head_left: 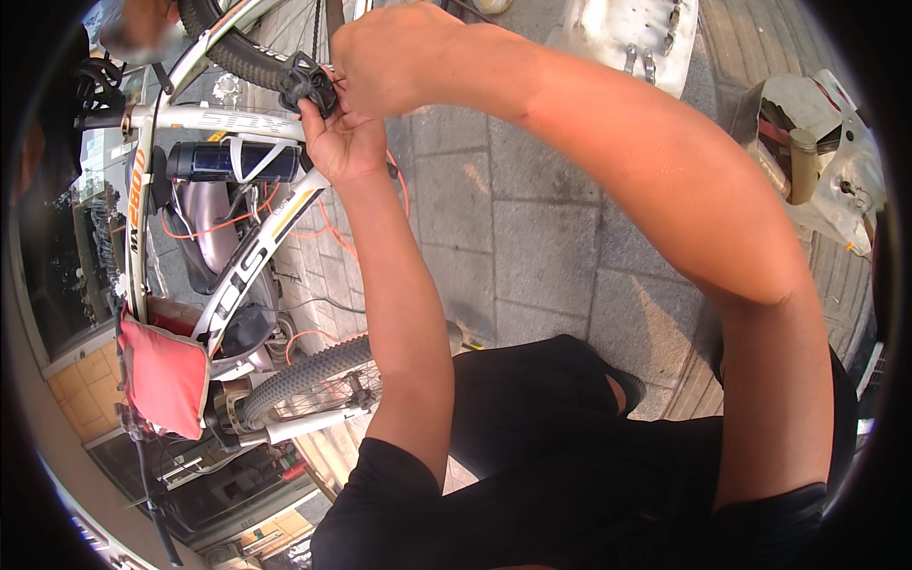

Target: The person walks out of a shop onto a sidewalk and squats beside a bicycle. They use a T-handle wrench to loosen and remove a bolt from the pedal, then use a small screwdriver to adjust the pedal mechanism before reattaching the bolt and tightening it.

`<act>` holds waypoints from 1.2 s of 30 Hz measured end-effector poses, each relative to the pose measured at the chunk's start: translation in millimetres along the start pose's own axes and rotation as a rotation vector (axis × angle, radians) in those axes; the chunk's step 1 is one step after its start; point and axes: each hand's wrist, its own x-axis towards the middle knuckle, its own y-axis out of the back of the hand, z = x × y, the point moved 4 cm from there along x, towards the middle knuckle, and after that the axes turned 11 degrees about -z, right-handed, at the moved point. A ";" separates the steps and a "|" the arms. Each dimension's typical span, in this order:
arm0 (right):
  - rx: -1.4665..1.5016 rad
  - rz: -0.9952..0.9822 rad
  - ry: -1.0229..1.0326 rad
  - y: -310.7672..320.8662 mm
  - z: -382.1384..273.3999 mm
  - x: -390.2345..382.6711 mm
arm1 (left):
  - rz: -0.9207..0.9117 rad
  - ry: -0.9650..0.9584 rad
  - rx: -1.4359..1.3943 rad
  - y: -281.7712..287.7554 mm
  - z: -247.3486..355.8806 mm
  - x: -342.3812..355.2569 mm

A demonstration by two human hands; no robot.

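Observation:
A black pedal (307,85) is at the upper left, beside the rear of a white bicycle (218,119). My left hand (346,144) reaches up from below with the palm showing, its fingers and thumb round the pedal's near side. My right hand (373,59) comes across from the right, bent at the wrist and closed, right against the pedal and the left fingertips. Its fingers face away, so what they grip is hidden. Just left of the pedal runs a knobbly black tire (242,57). A dark bottle (237,161) sits in a white cage on the frame.
A red cloth-like cover (163,373) hangs near the handlebar, above the front wheel (309,380). Orange cable (328,223) lies behind the frame on grey paving (541,233). At right stands a worn white container (803,119) of tools; a dirty white panel (632,43) lies top right. Another person's blurred hand (138,33) appears top left.

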 end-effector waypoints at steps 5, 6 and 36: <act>0.045 0.053 -0.038 -5.3 5.4 2.3 | -0.004 -0.001 -0.026 3.3 5.5 1.4; 0.050 0.047 -0.041 -5.5 5.7 2.3 | 0.010 -0.005 -0.042 2.5 5.0 0.5; 0.173 0.283 -0.111 -13.1 14.8 -35.6 | 0.181 -0.012 0.171 -10.5 -15.3 22.2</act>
